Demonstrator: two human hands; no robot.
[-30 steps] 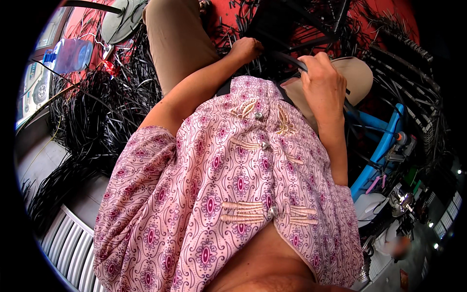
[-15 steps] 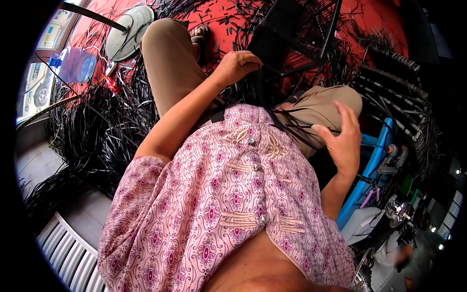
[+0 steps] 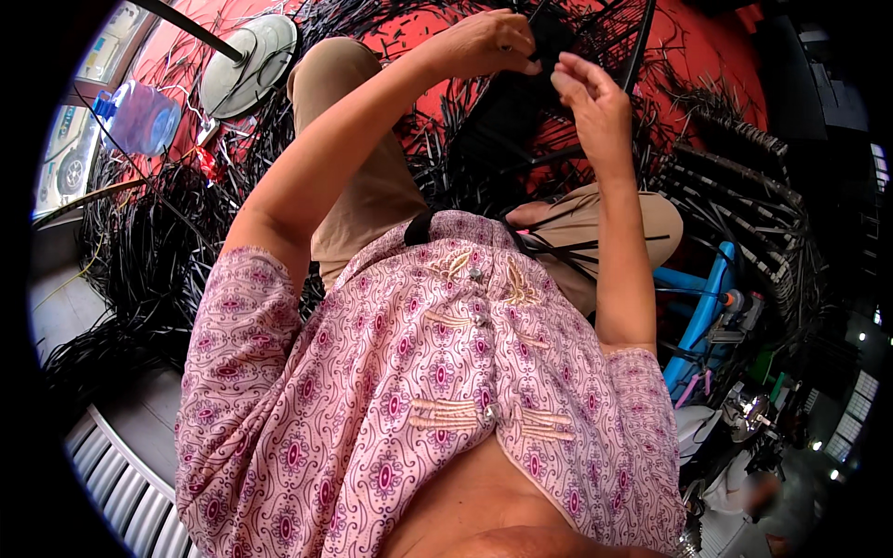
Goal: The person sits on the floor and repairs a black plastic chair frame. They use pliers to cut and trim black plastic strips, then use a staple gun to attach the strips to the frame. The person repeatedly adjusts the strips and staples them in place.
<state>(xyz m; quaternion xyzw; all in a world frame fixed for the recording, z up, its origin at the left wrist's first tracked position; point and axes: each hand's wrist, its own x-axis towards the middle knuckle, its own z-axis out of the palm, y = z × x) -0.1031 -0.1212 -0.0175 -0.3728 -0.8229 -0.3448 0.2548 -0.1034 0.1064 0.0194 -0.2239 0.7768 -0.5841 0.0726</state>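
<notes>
A black frame with woven black strips point(image 3: 605, 33) lies at the far side, between and beyond my hands. My left hand point(image 3: 484, 45) reaches to its left edge, fingers curled toward the thumb. Whatever is between those fingers does not show against the black behind. Close by on the right, my right hand point(image 3: 595, 98) is raised with fingers bent and fingertips drawn together toward the left hand. Anything pinched there is too thin and dark to make out. Loose black strips point(image 3: 567, 246) lie across my right thigh, beside my waist.
Black strips point(image 3: 139, 232) heap up at the left; more litter the red floor point(image 3: 391, 46). A round grey stand base point(image 3: 249, 67) and a clear water jug point(image 3: 144, 121) stand far left. At right are a blue plastic frame point(image 3: 707, 312) and bundled dark strips point(image 3: 735, 195).
Both hands have moved away from my body to the black frame. My right hand has left the strips near my thigh, its spread fingers now bent, and come close to my left.
</notes>
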